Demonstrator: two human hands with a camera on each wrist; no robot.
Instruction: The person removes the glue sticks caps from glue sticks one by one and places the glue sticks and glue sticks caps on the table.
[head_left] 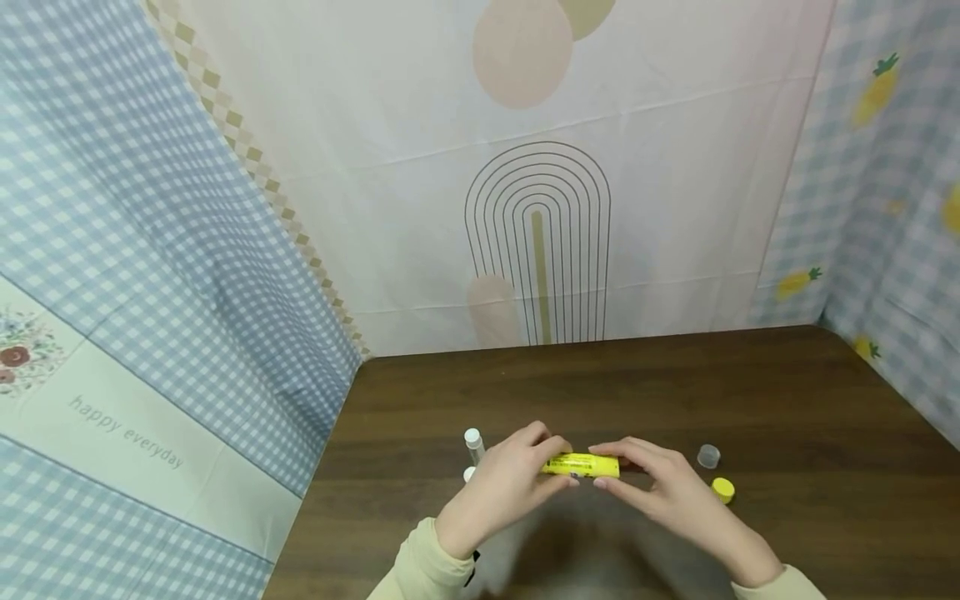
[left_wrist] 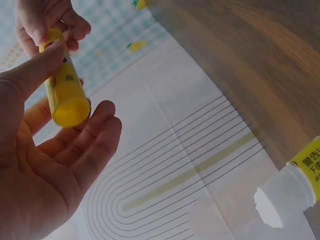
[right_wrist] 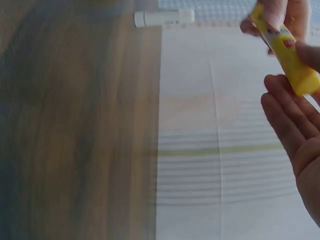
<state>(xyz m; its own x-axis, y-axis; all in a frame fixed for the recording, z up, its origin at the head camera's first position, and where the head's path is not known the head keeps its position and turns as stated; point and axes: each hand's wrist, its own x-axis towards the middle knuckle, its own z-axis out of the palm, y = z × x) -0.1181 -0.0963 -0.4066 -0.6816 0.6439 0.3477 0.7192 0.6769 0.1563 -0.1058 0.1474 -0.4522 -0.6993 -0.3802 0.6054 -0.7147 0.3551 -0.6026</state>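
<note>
In the head view, a yellow glue stick tube (head_left: 581, 465) lies roughly level between both hands, above the table. My left hand (head_left: 510, 471) pinches its left end between thumb and fingers. The thumb and fingertips of my right hand (head_left: 663, 483) pinch the right end. From the left wrist, the tube (left_wrist: 65, 82) points its rounded yellow end at the camera, under the left thumb. In the right wrist view the same tube (right_wrist: 287, 52) shows a small red mark on its label. The fingers cover part of that label.
A yellow cap (head_left: 723, 490) and a clear cap (head_left: 708, 456) sit right of my right hand. Beyond my left hand stands a clear tube with a white top (head_left: 474, 442), beside another white top (head_left: 469, 474). A patterned cloth (head_left: 420, 250) hangs behind the brown table (head_left: 787, 400).
</note>
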